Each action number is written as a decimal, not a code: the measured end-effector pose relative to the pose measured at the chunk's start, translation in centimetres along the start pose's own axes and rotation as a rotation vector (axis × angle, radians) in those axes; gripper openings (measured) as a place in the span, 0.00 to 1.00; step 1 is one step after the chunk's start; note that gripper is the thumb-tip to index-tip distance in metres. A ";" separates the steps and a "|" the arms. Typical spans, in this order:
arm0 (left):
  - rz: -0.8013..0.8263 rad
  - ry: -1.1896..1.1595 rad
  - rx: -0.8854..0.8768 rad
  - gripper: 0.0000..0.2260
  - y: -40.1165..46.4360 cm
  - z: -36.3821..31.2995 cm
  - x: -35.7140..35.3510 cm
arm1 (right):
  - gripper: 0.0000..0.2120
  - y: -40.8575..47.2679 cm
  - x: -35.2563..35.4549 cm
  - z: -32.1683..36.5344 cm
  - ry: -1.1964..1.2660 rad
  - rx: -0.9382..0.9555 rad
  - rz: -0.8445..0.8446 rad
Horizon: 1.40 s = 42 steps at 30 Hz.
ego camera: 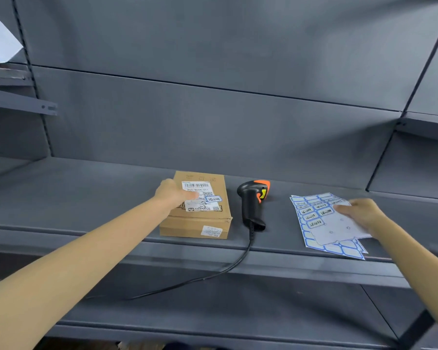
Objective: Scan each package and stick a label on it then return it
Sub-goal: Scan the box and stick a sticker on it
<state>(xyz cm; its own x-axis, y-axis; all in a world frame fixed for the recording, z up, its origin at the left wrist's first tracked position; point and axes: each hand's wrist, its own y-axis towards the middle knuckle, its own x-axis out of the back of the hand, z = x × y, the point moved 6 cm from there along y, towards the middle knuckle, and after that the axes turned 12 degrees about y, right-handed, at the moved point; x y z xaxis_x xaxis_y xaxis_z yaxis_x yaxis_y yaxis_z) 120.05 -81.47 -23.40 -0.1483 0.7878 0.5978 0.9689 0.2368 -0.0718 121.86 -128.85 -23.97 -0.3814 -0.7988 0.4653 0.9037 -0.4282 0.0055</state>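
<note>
The package (pixel 197 208), a flat brown cardboard box, lies at the centre of the frame on the grey metal shelf (pixel 86 198); its top face carries a white shipping label (pixel 199 195) with a barcode, and a small blue-bordered label (pixel 214 199) is stuck at the right edge of that label; a second white sticker sits on the front face, lower right. The left hand (pixel 173 194) rests on the top of the package from the left, fingers extended flat across the shipping label, grasping nothing. Just right of the package, apart from it, lies the barcode scanner (pixel 252 200), black with an orange head, handle toward the viewer; its black cable (pixel 213 274) drops over the shelf edge toward the lower left of the frame. At the right of the frame, a stack of label sheets (pixel 321 221) lies on the shelf, blue-bordered labels along the left side; the right hand (pixel 362 213) lies on the sheets, fingers loosely bent and pressing down; whether it pinches a sheet cannot be told.
</note>
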 end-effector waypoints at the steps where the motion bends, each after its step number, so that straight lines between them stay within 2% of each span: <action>1: 0.011 0.038 0.002 0.16 0.1 0.0 0.0 | 0.13 0.2 0.2 -0.6 -0.082 -0.014 -0.035; 5: 0.027 0.128 0.051 0.20 0.1 0.4 0.2 | 0.13 -0.1 -0.8 -1.7 -0.326 -0.162 -0.121; 7: -0.007 0.125 0.072 0.19 0.0 0.8 0.4 | 0.22 -0.6 -1.3 -1.6 -0.431 -0.207 -0.223; 9: -0.032 0.097 0.079 0.21 -0.1 1.4 0.6 | 0.28 -0.9 -2.2 -0.6 -0.434 -0.157 -0.281; 11: -0.059 0.044 0.079 0.27 -0.2 1.8 0.6 | 0.27 -1.0 -3.4 0.3 -0.398 -0.108 -0.286; 14: -0.126 -0.029 0.019 0.21 -0.6 1.3 1.0 | 0.24 -1.2 -5.1 1.9 -0.381 -0.034 -0.274; 16: -0.163 -0.072 -0.006 0.20 -1.0 0.8 1.3 | 0.22 -1.4 -6.4 3.1 -0.377 0.010 -0.254; 19: -0.177 -0.141 -0.001 0.28 -1.5 0.6 1.7 | 0.24 -2.0 -8.3 4.9 -0.366 0.085 -0.206; 22: -0.213 -0.265 0.028 0.38 -2.0 0.4 2.3 | 0.26 -3.0 -9.9 6.9 -0.355 0.249 -0.131; 25: -0.195 -0.420 0.007 0.39 -2.8 -1.3 2.1 | 0.26 -4.2 -9.5 8.3 -0.388 0.434 -0.066; 28: -0.107 -0.485 -0.063 0.39 -4.2 -4.6 0.3 | 0.27 -4.9 -7.4 8.4 -0.471 0.540 -0.036; 33: 0.080 -0.540 -0.167 0.39 -7.9 -10.3 -6.0 | 0.27 -5.7 -0.1 6.6 -0.523 0.544 -0.143; 37: 0.227 -0.551 -0.220 0.38 -11.7 -13.5 -12.5 | 0.26 -7.0 7.6 2.7 -0.571 0.481 -0.251; 42: 0.399 -0.566 -0.265 0.36 -16.7 -15.6 -20.7 | 0.26 -10.0 16.5 -5.8 -0.629 0.356 -0.329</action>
<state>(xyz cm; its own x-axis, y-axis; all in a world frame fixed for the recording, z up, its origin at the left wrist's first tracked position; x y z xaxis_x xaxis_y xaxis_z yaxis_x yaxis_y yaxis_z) 110.02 -110.65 -22.11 0.2153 0.9748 0.0583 0.9752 -0.2178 0.0399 105.39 -140.24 -21.47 -0.5540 -0.2208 0.8027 0.8122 -0.3554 0.4627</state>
